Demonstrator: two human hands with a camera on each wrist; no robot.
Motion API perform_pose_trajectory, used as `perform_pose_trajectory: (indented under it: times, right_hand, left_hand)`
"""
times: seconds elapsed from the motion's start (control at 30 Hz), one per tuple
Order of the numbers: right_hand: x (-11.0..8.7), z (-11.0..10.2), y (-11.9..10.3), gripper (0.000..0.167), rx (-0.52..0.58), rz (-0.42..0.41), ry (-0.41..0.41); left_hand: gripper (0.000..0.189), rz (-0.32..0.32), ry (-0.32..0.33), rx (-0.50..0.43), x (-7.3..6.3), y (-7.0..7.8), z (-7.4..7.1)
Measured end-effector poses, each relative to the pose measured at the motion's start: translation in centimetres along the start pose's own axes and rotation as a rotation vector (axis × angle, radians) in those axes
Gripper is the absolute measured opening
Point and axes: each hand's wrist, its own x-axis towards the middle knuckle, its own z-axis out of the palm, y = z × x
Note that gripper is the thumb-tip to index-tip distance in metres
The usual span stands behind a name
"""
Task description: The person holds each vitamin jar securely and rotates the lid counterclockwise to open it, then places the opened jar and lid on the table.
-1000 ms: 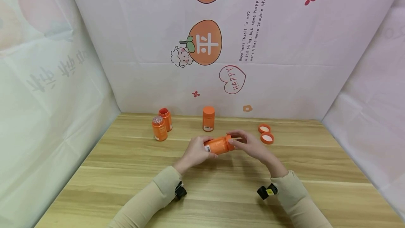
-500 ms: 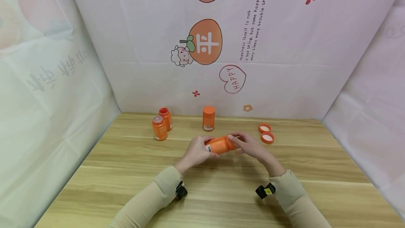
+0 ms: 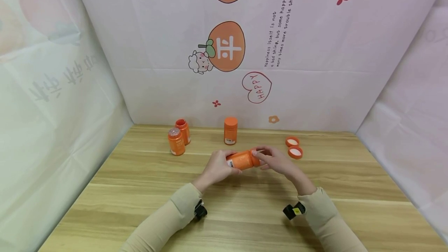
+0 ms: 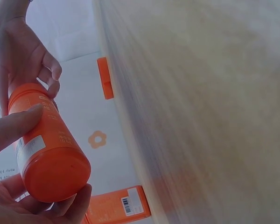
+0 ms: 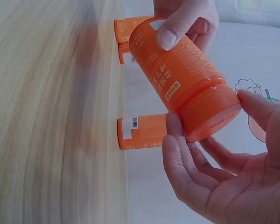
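Observation:
My left hand [image 3: 217,167] grips an orange bottle [image 3: 240,161] round its lower body and holds it tilted above the wooden table. The bottle's cap [image 5: 211,113] is on its neck and points to the right. Thumb and fingers of my right hand [image 3: 277,161] pinch that cap at its rim, which shows best in the right wrist view. From the left wrist view, the bottle's base [image 4: 58,175] faces the camera, with the left thumb across its side. Behind the hands a capped orange bottle [image 3: 230,131] stands upright.
Two uncapped orange bottles stand at the back left, the front one [image 3: 176,142] with a silvery top and the rear one [image 3: 183,132] showing a red mouth. Two loose orange caps, one [image 3: 295,152] nearer, lie with white insides up at the right. A printed cloth wall [image 3: 168,88] rises behind the table.
My right hand has shifted its fingers on the cap: they stretched past its end a second ago and now hold its rim. The left hand and bottle stay nearly in place.

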Motion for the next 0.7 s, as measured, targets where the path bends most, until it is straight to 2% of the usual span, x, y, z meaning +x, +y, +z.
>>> perform_pose_trajectory:
  times: [0.27, 0.7]
  right_hand:
    - [0.08, -0.22, 0.32, 0.060, 0.006, -0.048, -0.027]
    - [0.07, -0.57, 0.74, 0.051, 0.009, -0.182, -0.092]
  left_hand:
    - [0.056, -0.009, -0.002, -0.012, 0.05, -0.07, -0.06]
    - [0.055, -0.003, 0.002, -0.002, -0.01, -0.15, -0.07]
